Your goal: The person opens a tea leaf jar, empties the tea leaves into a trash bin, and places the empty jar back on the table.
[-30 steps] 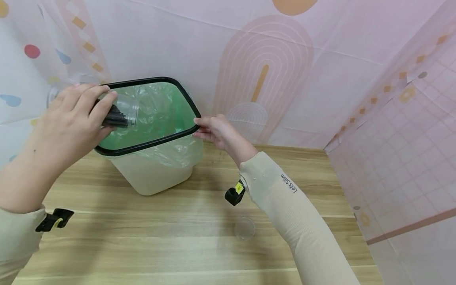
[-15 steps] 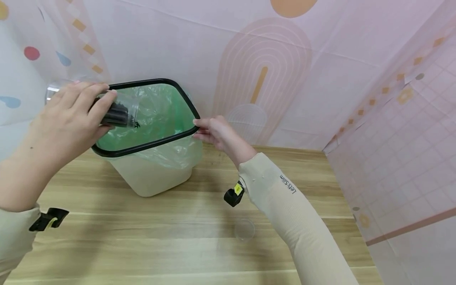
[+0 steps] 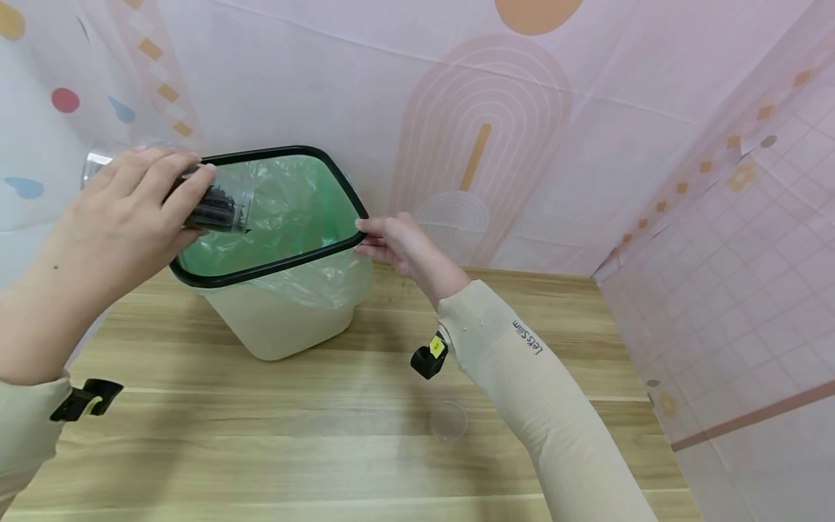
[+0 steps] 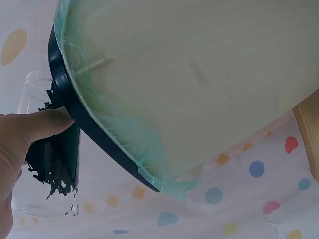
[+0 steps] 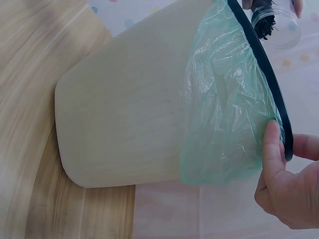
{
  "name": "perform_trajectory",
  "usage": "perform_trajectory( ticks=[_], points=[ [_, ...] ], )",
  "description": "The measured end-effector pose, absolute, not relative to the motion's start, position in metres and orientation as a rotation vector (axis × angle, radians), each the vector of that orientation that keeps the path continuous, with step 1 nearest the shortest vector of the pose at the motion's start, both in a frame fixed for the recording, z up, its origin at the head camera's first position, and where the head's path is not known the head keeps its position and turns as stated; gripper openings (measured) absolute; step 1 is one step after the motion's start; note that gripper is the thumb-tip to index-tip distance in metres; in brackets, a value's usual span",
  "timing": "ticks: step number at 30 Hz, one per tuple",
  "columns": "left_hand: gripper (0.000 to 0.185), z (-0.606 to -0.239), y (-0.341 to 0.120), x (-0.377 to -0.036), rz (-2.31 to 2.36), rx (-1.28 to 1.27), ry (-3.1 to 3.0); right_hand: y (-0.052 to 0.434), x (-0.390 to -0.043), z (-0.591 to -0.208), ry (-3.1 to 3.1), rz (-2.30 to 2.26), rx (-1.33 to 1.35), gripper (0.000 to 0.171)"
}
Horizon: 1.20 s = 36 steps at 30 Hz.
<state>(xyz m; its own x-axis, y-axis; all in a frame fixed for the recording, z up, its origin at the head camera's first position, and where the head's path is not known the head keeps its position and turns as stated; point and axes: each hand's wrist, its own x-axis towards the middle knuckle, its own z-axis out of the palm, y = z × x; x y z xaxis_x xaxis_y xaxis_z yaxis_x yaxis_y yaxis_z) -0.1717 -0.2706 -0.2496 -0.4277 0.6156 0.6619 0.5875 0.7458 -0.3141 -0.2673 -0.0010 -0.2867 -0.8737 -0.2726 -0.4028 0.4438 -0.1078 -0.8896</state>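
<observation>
My left hand (image 3: 133,192) grips a clear plastic jar (image 3: 243,203), tipped on its side with its mouth over the bin's opening. Dark, shredded bits (image 3: 215,210) lie inside the jar, some right at its lip. Beneath is a cream trash bin (image 3: 280,330) with a black rim (image 3: 287,259) and a green plastic bag (image 3: 287,196) lining it, folded over the outside. At the bin's right corner, my right hand (image 3: 404,243) pinches the rim between thumb and fingers. In the right wrist view, the bag's overhang (image 5: 224,99) shows beside those fingers.
A clear round lid (image 3: 448,420) lies on the wooden tabletop (image 3: 313,449), in front of the bin and near the right sleeve (image 3: 522,377). Patterned cloth (image 3: 313,80) hangs behind the bin and along the right side.
The jar has tilted slightly and its dark bits have slid toward the mouth. A small clump that hung at the lip half a second ago now looks smaller. My right hand stays at the rim.
</observation>
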Motion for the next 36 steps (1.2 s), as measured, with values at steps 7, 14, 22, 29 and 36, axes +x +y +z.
perform_trajectory(
  ticks=[7,14,22,29,36],
  points=[
    [0.067,-0.2479,-0.2701,-0.1727,0.052,-0.922,-2.136,-0.0010,-0.2680,-0.2867,1.715,-2.026,0.192,0.010],
    [0.061,-0.2463,-0.2706,-0.1713,0.051,-0.942,-2.122,-0.0014,-0.2686,-0.2871,1.712,-2.024,0.190,0.009],
    [0.067,-0.2448,-0.2699,-0.1719,0.086,-0.934,-2.125,-0.0015,-0.2694,-0.2875,1.714,-2.030,0.187,0.009],
    [0.072,-0.2464,-0.2711,-0.1724,0.089,-0.915,-2.139,-0.0012,-0.2692,-0.2875,1.719,-2.030,0.177,0.010],
    [0.068,-0.2474,-0.2721,-0.1724,0.075,-0.910,-2.134,-0.0017,-0.2686,-0.2871,1.716,-2.034,0.181,0.010]
  ],
)
